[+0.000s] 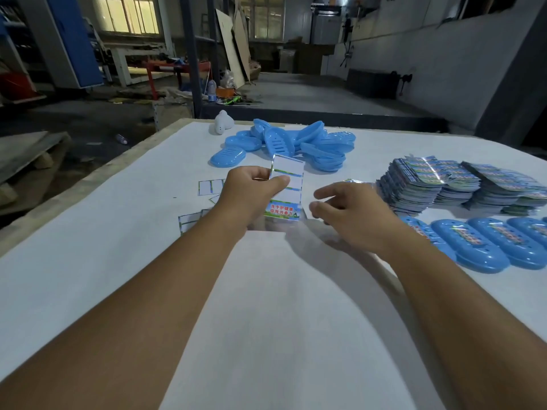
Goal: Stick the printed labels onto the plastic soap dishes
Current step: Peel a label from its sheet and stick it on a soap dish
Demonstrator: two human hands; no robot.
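On the white table [88, 261], left: spent white backing sheets [210, 187] | centre: left hand [248, 193] pinches a glossy label sheet [286, 189], one printed label [281, 211] remaining | right hand [352, 208] loosely spread, empty | far: unlabelled blue plastic soap dishes [284, 143] | right: stacked label sheets [461, 184], labelled blue dishes [488, 244].

Two bare forearms, no sleeves, left hand [248, 192], right hand [352, 208], short-nailed fingers [325, 193]

Head-worn view, angled down, table [88, 276] close
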